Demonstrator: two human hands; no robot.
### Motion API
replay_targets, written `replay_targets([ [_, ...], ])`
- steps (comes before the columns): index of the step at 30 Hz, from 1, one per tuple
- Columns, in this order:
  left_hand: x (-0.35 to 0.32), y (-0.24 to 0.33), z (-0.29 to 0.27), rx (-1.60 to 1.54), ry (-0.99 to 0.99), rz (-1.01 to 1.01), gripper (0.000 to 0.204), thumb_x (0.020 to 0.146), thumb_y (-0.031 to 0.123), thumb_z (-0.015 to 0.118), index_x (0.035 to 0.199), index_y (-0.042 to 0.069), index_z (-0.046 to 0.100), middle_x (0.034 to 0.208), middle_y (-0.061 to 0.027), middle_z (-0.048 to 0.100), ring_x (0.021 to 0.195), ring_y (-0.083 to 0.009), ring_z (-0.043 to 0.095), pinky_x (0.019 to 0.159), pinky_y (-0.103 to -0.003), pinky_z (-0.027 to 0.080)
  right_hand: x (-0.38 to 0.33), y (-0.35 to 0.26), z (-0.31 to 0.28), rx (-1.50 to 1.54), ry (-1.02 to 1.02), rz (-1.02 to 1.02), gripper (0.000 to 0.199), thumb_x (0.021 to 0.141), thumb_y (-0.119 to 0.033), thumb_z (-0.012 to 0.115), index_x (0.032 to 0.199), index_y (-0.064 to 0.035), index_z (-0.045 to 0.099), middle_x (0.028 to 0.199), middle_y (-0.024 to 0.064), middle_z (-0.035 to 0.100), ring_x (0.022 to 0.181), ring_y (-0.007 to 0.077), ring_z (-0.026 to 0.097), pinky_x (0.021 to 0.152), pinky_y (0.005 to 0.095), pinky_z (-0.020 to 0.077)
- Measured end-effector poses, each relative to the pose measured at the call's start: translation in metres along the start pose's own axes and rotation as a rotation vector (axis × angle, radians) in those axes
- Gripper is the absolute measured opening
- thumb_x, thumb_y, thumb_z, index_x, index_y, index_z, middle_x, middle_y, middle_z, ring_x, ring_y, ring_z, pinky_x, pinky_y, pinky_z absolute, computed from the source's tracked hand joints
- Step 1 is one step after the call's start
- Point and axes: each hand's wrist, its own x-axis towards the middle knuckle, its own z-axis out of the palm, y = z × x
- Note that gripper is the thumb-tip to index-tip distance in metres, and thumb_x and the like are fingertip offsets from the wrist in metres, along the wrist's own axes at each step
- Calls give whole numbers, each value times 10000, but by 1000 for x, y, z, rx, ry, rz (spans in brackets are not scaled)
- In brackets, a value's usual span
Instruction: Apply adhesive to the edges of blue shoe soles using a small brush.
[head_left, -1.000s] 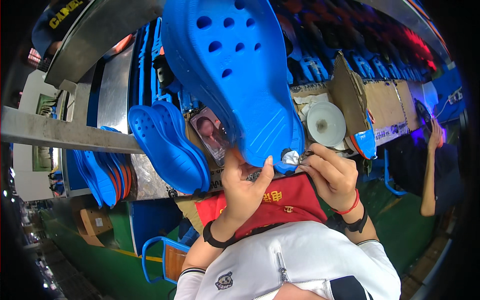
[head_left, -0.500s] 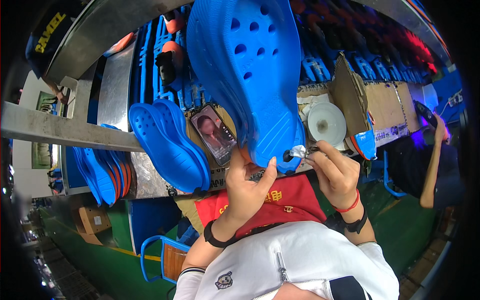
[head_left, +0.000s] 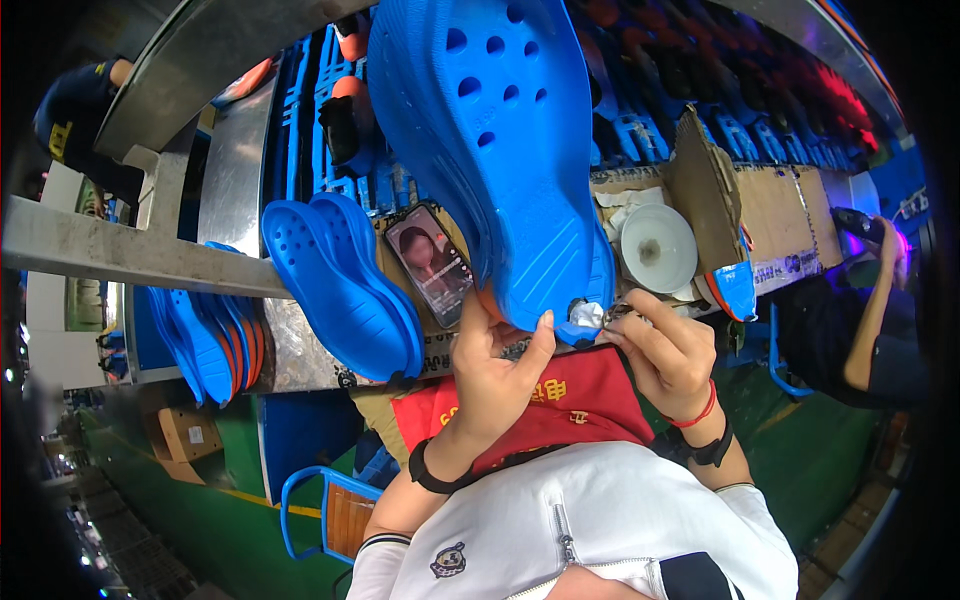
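your left hand point(head_left: 495, 375) holds a big blue clog point(head_left: 490, 150) up in front of you, sole side facing you, its heel end at 6 o'clock and its toe end running up toward 12. the grip is closed around the heel edge: the thumb presses on the sole near the rim, the other fingers are hidden behind the shoe.

your right hand point(head_left: 670, 350), at 3 o'clock from the left one, pinches a small silvery tool point(head_left: 590, 315) between thumb and fingertips; the grip is tight on it, and the tool's tip touches the clog's heel rim. i cannot tell just what kind of tool it is.

behind the clog, on the worktop point(head_left: 300, 350), a phone point(head_left: 430, 265) leans with its screen lit, just at 9 o'clock from the heel. at 9 o'clock of the phone two more blue clogs point(head_left: 335, 285) stand on edge. a white round dish point(head_left: 658, 247) sits in a cardboard box point(head_left: 770, 215) at 3 o'clock of the held clog. a red pouch point(head_left: 570, 400) lies in your lap under both hands. another person's arm point(head_left: 875, 310) shows far out at 3 o'clock.
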Motion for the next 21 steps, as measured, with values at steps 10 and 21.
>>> replay_targets([
  [10, 3, -1, -1, 45, -66, -20, 429, 833, -49, 664, 1196, -9, 440, 1035, -93, 604, 897, -145, 645, 741, -253, 558, 1, 4, -1, -74, 21, 52, 218, 671, -9, 775, 850, -4, 652, 917, 162, 669, 572, 238, 623, 494, 283, 475],
  [21, 41, 62, -3, -136, -207, 13, 697, 792, -81, 660, 1303, 24, 198, 1196, -181, 524, 1087, -242, 596, 890, -349, 535, 0, 13, -36, 49, 380, 286, 160, 722, 120, 686, 853, 49, 628, 932, 184, 667, 699, 218, 635, 627, 264, 490],
])
